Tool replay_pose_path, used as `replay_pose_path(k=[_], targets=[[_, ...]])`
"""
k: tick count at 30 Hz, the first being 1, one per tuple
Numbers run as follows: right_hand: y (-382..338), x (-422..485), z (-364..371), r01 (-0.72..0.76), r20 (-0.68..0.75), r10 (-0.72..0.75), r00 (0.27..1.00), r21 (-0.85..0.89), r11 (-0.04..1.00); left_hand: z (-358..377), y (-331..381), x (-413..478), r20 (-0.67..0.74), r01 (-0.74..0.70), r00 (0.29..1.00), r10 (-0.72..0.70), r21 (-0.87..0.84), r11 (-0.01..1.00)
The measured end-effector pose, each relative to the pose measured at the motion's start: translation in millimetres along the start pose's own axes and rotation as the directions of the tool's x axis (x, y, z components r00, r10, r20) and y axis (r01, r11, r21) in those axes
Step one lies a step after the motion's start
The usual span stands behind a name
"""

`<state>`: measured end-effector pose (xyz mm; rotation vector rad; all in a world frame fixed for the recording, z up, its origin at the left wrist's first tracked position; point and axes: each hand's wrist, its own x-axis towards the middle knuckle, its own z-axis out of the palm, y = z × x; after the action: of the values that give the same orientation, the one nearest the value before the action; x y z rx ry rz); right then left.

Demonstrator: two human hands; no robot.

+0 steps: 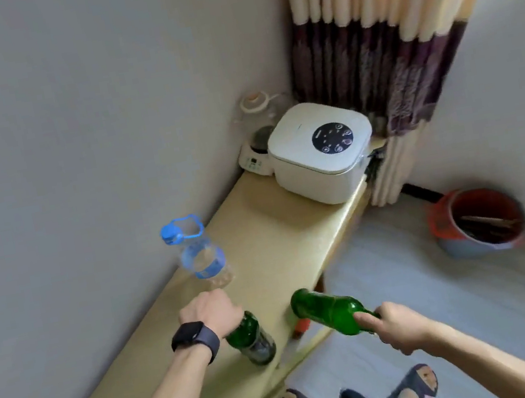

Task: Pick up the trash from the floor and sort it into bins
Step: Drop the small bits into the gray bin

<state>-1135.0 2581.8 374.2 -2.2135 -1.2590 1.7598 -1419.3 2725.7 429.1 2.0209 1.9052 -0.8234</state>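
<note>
I see my left hand (210, 311) gripping the upright green bottle (254, 342) by its top at the bench (278, 238) edge, while my right hand (397, 325) fingers pinch the neck of the tilted green bottle (328, 311), base pointing benchward just beside it.

soft daylight, slight blur, fisheye edges

Grey walls (51, 130), striped curtain (381, 22), yellow bench (277, 231), pale floor (445, 300)
</note>
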Motion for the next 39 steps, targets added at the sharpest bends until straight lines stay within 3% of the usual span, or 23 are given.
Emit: replay_pose_path(k=[5, 11, 14, 19, 25, 34, 36, 39], targets=[[147, -69, -99, -0.146, -0.119, 0.230, 0.966, 0.486, 0.862, -24, 165, -2, -0.014, -0.159, 0.987, 0.158, -0.080, 0.984], [261, -118, -180, -0.073, -0.272, 0.391, 0.880, 0.734, 0.675, -44, 339, -4, 0.166, -0.231, 0.938, 0.305, -0.360, 0.904], [305, -117, -206, -0.062, -0.255, 0.481, 0.839, 0.834, 0.549, -34, 421, 3, 0.236, -0.167, 0.917, 0.320, -0.503, 0.848], [360, -92, -251, -0.060, -0.173, 0.552, 0.816, 0.924, 0.378, -6, 537, 14, 0.372, 0.081, 0.895, 0.245, -0.676, 0.733], [418, -21, -322, -0.149, -0.087, 0.608, 0.789, 0.933, 0.328, 32, 666, 53, 0.501, 0.270, 0.833, 0.235, -0.739, 0.617], [469, 146, -434, -0.183, -0.044, 0.575, 0.817, 0.926, 0.331, 59, 836, 156, 0.555, 0.319, 0.802, 0.221, -0.711, 0.627], [486, 197, -449, -0.206, -0.029, 0.550, 0.835, 0.909, 0.361, 81, 866, 185, 0.563, 0.340, 0.799, 0.211, -0.712, 0.615], [512, 274, -463, -0.279, -0.049, 0.529, 0.847, 0.807, 0.520, 113, 899, 226, 0.572, 0.360, 0.798, 0.191, -0.706, 0.610]])
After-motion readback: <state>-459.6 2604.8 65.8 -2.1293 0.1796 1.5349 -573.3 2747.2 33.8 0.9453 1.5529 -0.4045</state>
